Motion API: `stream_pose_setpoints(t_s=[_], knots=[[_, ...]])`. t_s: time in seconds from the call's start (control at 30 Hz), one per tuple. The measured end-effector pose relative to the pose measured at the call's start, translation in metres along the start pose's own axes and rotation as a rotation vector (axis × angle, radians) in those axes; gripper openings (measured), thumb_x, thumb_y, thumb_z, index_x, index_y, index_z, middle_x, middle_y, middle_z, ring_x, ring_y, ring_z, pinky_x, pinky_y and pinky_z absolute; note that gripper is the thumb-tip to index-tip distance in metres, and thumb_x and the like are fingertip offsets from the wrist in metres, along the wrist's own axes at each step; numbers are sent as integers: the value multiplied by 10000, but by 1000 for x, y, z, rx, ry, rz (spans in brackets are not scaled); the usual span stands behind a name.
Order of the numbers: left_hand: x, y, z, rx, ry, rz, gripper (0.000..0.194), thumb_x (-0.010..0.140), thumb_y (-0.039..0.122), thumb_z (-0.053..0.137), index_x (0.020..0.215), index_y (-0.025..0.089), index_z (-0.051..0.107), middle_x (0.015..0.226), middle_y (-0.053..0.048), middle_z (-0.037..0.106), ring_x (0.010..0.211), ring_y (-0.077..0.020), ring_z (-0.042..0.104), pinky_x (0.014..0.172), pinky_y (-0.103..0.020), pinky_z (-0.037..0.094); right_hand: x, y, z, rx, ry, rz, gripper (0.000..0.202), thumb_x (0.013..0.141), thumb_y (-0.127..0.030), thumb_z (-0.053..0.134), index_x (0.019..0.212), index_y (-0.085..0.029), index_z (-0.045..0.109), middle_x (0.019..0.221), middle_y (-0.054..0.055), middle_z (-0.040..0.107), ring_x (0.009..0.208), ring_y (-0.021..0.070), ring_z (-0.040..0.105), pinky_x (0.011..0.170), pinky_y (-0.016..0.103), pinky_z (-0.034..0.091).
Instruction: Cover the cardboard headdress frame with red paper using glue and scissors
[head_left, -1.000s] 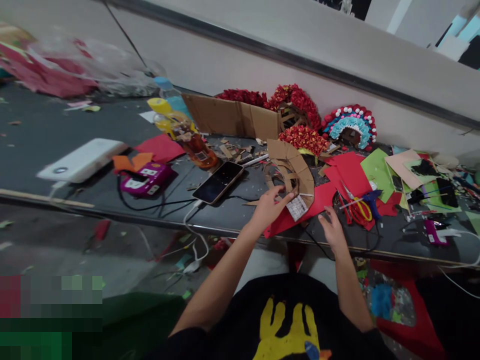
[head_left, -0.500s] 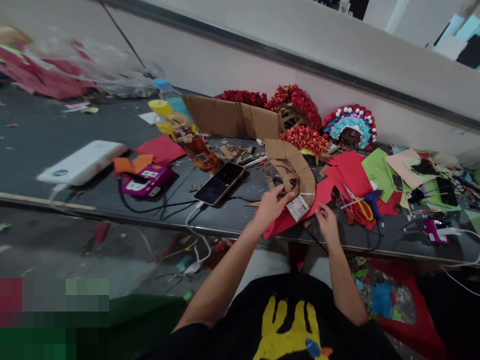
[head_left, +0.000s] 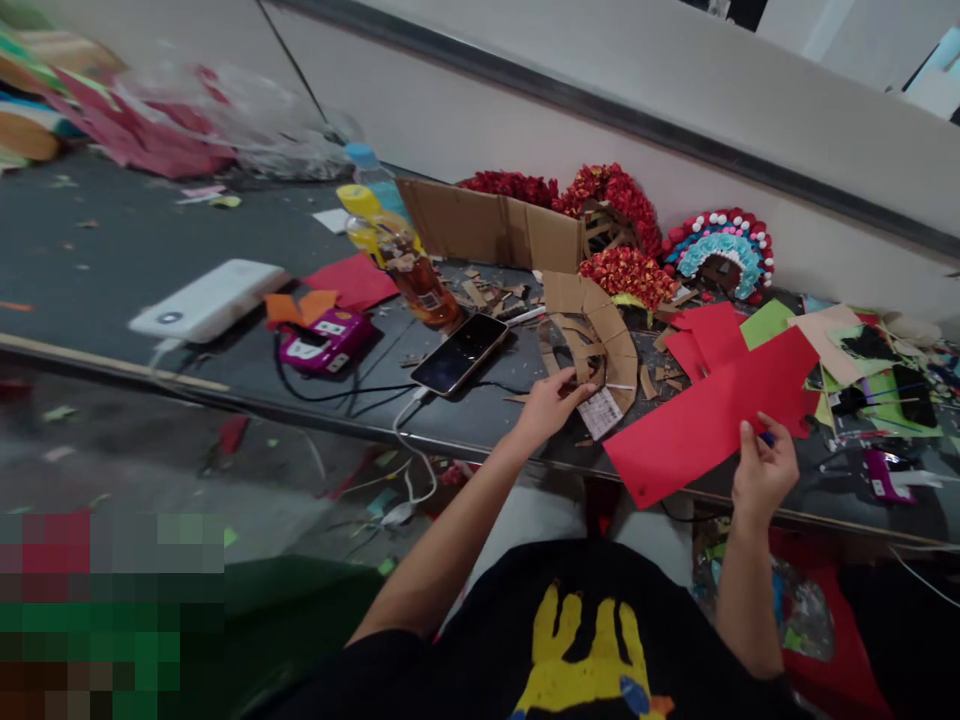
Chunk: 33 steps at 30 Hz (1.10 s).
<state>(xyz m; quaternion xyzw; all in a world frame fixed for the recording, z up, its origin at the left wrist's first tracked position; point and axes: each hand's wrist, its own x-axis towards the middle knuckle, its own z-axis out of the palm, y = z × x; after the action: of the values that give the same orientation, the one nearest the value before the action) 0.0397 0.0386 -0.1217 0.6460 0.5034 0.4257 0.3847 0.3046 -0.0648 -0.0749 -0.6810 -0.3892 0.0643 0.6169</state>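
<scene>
Print in small dark characters covers a white label (head_left: 600, 412) on the near end of the cardboard arch (head_left: 621, 345), too small to read. The tall bottle (head_left: 425, 292) of amber liquid also has a label, its writing illegible at this size. No brand can be made out on the white power bank (head_left: 214, 298) or the phone (head_left: 460, 354).

The left hand (head_left: 553, 408) reaches forward and inward, palm down, its thumb and bent fingers pinching the arch's inner edge just beside the label. The right hand (head_left: 765, 468) is bent up at the front of the bench (head_left: 112, 230), its thumb and fingertips pressed together on the near edge of a long red sheet (head_left: 690, 420); a bit of something blue shows beside them.

The arch lies on the bench at the left hand's fingertips, its curve bulging to the right. It is well apart from the right hand, with the slanting sheet between them. Red flower pieces (head_left: 628, 275) lie beyond the arch.
</scene>
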Motion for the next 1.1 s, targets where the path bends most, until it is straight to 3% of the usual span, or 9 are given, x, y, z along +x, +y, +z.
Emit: stream_pose_setpoints(t_s=[0.17, 0.33, 0.47, 0.6, 0.67, 0.87, 1.0, 1.1], knots=[[-6, 0, -2, -28, 19, 0, 341, 760, 445, 599, 973, 184, 655, 915, -59, 706, 756, -196, 646, 690, -297, 505, -13, 22, 29, 87, -57, 149, 480, 747, -441, 609, 1097, -114, 577, 1055, 145, 632, 902, 209, 640, 821, 375, 523], [-35, -9, -9, -38, 218, -89, 315, 806, 438, 555, 960, 177, 645, 958, -79, 692, 829, -186, 638, 727, -289, 497, -21, 31, 54, 86, -98, 193, 483, 756, -426, 573, 1119, -108, 542, 1127, 172, 599, 901, 197, 635, 822, 354, 519], [-51, -16, -7, -53, 252, -127, 298, 798, 433, 559, 924, 175, 640, 951, -84, 674, 860, -189, 624, 665, -265, 493, -21, 35, 64, 125, -107, 231, 499, 733, -422, 583, 1113, -101, 540, 1167, 186, 580, 936, 203, 624, 848, 357, 506], [-51, -12, -8, -24, 263, -126, 319, 786, 448, 560, 924, 170, 634, 971, -83, 660, 877, -188, 610, 675, -261, 483, -21, 35, 67, 192, -71, 284, 510, 704, -407, 610, 1109, -104, 555, 1147, 165, 595, 923, 196, 617, 831, 353, 503], [-52, -7, -10, 0, 228, -187, 340, 783, 481, 551, 875, 166, 640, 889, -65, 675, 780, -174, 612, 666, -261, 473, -21, 31, 66, 240, -53, 315, 515, 686, -400, 629, 1108, -113, 564, 1137, 146, 601, 877, 179, 616, 766, 326, 513], [-77, 4, 4, -82, -103, -437, 441, 713, 575, 583, 771, 145, 667, 703, -52, 696, 579, -155, 597, 499, -231, 419, -22, 14, 64, 357, 6, 384, 522, 623, -369, 696, 1079, -137, 592, 1044, 88, 625, 682, 99, 566, 576, 224, 472], [-97, 13, 23, -329, -197, -645, 479, 702, 586, 581, 811, 125, 654, 816, -92, 719, 446, -112, 561, 344, -194, 315, -23, 7, 62, 391, 35, 430, 515, 600, -348, 708, 1060, -143, 602, 975, 60, 632, 601, 70, 526, 500, 189, 432], [-106, 25, 35, -565, -266, -750, 509, 677, 589, 612, 870, 119, 640, 951, -136, 712, 464, -114, 602, 305, -167, 290, -25, 4, 59, 404, 47, 449, 499, 603, -336, 706, 1051, -142, 605, 891, 31, 631, 527, 46, 469, 427, 163, 368]])
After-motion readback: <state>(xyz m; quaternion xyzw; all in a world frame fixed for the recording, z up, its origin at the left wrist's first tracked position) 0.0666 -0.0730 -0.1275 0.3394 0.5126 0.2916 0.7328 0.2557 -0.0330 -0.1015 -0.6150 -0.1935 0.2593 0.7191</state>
